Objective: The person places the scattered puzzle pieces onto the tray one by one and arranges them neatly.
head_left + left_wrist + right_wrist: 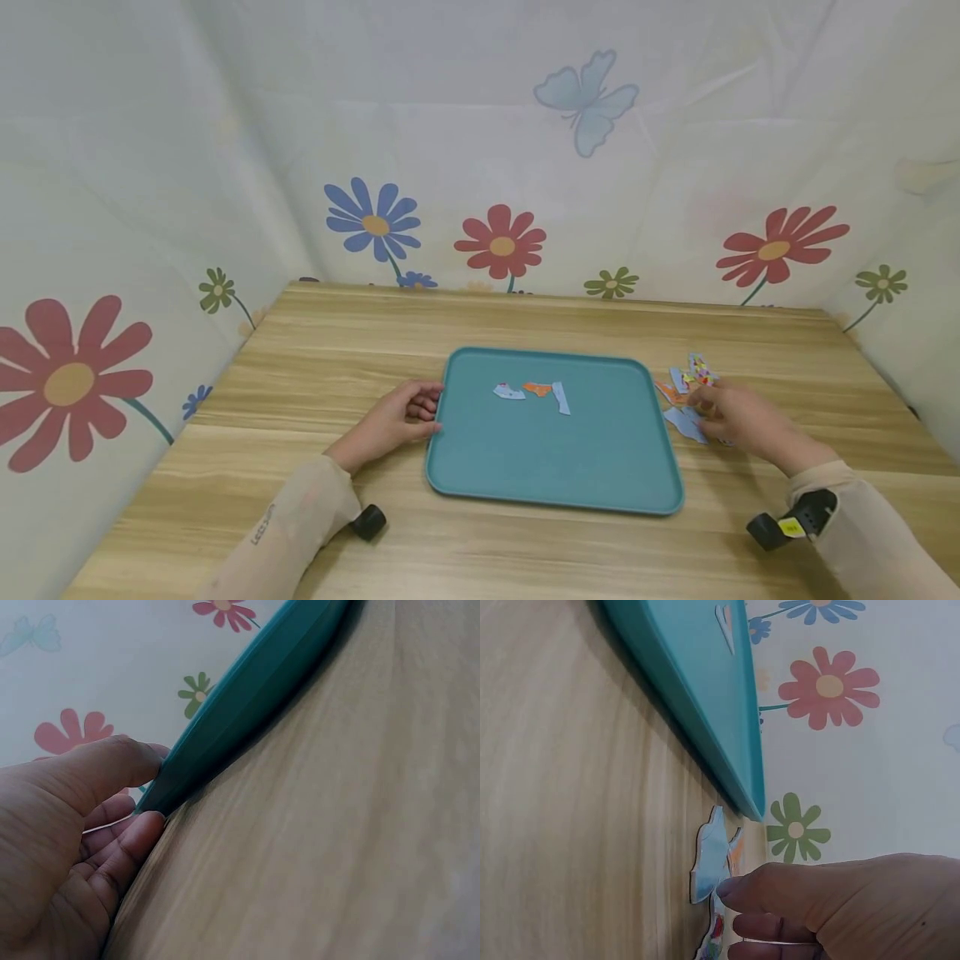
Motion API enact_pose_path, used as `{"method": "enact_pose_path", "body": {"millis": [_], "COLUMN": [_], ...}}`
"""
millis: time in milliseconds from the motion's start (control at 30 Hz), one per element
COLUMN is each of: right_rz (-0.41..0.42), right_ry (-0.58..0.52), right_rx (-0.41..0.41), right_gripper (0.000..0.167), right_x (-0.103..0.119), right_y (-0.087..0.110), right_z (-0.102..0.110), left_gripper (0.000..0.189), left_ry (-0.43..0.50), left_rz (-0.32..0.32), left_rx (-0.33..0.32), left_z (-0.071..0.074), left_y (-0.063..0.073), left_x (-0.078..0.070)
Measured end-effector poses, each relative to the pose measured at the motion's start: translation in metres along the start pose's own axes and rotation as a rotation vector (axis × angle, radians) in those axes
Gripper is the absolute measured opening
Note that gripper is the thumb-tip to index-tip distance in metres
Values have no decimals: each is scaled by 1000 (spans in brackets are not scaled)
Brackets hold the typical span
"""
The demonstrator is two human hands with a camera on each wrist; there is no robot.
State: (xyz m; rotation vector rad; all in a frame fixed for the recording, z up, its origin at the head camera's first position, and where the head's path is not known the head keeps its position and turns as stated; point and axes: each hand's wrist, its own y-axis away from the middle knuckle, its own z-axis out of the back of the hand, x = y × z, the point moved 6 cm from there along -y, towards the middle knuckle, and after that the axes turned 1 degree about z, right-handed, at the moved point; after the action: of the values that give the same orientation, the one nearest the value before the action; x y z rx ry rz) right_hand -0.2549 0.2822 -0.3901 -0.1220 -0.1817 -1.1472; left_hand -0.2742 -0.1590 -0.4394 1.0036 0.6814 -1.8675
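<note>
A teal tray [555, 467] lies on the table, and my left hand [397, 414] holds its left edge between thumb and fingers. In the left wrist view the left hand [90, 825] meets the tray's rim [232, 712] at a corner. Several irregular printed puzzle pieces lie loosely piled right of the tray, among them a light blue piece [684, 423]. Over this pile is my right hand [750, 425], thumb and fingers apart. In the right wrist view its thumb [757, 889] touches the blue piece [709, 855]; the fingertips are partly hidden.
On the tray lie a white-blue piece [510, 392], an orange piece [537, 388] and a narrow pale blue piece [561, 398]. The wooden table [360, 325] ends at a flower-print curtain [427, 100] behind and at the left.
</note>
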Motion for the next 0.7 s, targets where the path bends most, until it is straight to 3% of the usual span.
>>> {"method": "enact_pose_path", "body": {"millis": [700], "right_rz": [2], "right_ry": [28], "right_rx": [27], "right_gripper": [21], "right_x": [-5], "right_y": [-4], "right_z": [-5], "left_gripper": [56], "left_ry": [10], "left_rz": [-4], "left_rx": [-5], "left_z": [0], "left_y": [1], "left_x": [-3]}}
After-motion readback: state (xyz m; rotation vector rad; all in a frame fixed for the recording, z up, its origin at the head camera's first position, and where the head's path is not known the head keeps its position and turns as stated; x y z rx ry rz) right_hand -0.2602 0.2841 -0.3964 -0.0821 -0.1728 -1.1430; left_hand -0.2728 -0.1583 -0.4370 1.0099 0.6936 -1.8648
